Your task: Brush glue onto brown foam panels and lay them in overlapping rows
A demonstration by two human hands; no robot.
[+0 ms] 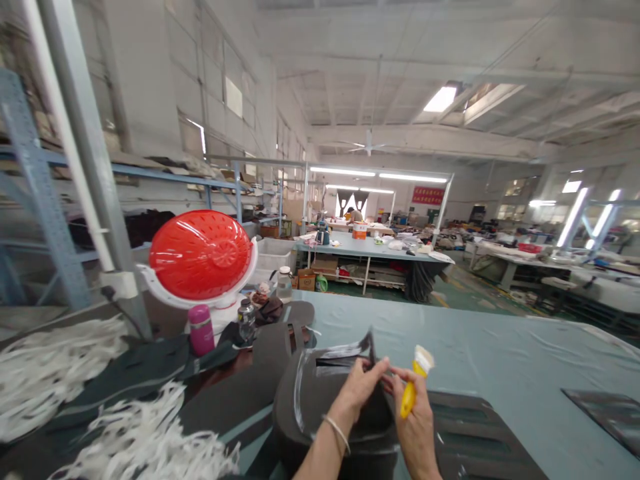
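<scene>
A black box-shaped piece with rounded corners (317, 407) stands on the table in front of me, with whitish smears along its top edge. My left hand (357, 390), a band at its wrist, is closed on a thin black strip (371, 343) that rises from the far edge of the piece. My right hand (415, 407) holds a brush (409, 399) with a yellow handle, its pale bristles pointing up. The fingertips of this hand meet those of my left hand near the strip; whether they also grip it I cannot make out.
White strips (155, 433) and dark flat pieces (235, 393) lie to the left. Behind them are a pink flask (201, 330), a glass jar (285, 285) and a red heater-like dish (203, 257). Slotted black sheets (485, 433) rest on the blue-green table (475, 347) at right.
</scene>
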